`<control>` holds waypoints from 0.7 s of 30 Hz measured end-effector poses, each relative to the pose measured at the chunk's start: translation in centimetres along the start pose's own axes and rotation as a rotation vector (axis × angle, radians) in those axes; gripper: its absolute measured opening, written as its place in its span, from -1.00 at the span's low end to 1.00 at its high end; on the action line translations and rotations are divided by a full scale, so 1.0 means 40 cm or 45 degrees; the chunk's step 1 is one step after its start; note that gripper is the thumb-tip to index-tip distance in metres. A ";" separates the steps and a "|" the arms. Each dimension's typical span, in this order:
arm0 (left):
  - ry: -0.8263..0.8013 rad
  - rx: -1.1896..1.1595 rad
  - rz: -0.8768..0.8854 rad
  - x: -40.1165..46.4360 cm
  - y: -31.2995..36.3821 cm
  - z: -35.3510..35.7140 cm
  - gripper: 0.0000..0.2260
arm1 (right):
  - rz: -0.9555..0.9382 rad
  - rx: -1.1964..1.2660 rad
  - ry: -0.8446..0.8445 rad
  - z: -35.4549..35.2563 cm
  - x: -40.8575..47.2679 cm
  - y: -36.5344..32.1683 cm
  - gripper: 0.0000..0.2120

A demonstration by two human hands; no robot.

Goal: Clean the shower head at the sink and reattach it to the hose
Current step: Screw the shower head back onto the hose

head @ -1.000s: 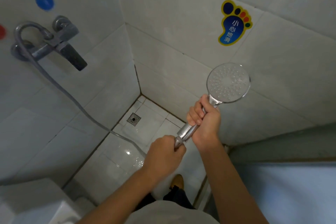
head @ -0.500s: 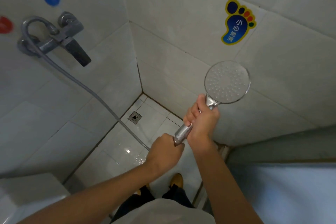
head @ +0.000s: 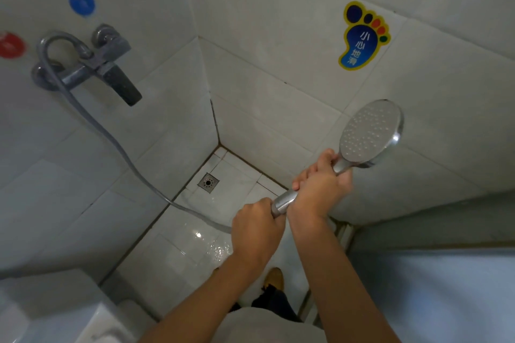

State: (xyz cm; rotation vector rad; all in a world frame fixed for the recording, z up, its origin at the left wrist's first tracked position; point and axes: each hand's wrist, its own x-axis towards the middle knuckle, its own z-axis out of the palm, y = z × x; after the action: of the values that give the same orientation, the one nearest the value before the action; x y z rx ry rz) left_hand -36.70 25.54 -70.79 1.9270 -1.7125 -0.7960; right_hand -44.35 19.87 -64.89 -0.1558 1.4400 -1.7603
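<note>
A chrome shower head (head: 369, 133) with a round spray face is held up at the right, in front of the tiled wall. My right hand (head: 320, 186) is wrapped around its handle just below the head. My left hand (head: 257, 228) is closed over the bottom end of the handle, where the grey hose (head: 122, 153) comes in. The joint itself is hidden inside my left fist. The hose runs from there up and left to the wall tap (head: 92, 64).
The tap has a dark lever, with a blue (head: 82, 3) and a red (head: 11, 44) sticker above it. A foot-shaped warning sticker (head: 362, 36) is on the right wall. A floor drain (head: 208, 182) sits in the wet corner. White fixture (head: 55, 312) at lower left.
The shower head has turned so its face is now angled and looks oval rather than round. Both hands keep their grip and have shifted slightly right.
</note>
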 end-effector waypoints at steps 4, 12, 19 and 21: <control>-0.544 -0.289 -0.064 0.032 0.001 -0.062 -0.69 | 0.220 0.040 -0.268 -0.019 0.036 -0.009 -0.76; -1.509 -1.133 -0.355 0.061 0.005 -0.152 -0.67 | 0.448 0.303 -0.905 -0.004 0.070 -0.042 -0.72; -1.117 -1.382 -0.237 0.034 -0.026 -0.170 -0.71 | 0.452 0.465 -0.656 -0.022 0.111 -0.065 -0.64; -0.946 -1.045 -0.061 0.019 -0.021 -0.169 -0.68 | 0.461 0.499 -0.609 -0.026 0.121 -0.066 -0.64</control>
State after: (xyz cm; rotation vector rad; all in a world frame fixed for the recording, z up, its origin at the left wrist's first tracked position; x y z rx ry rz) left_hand -31.48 24.57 -66.45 1.1522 -1.3075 -2.0231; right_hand -49.41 17.47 -64.89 -0.0918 0.7149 -1.5345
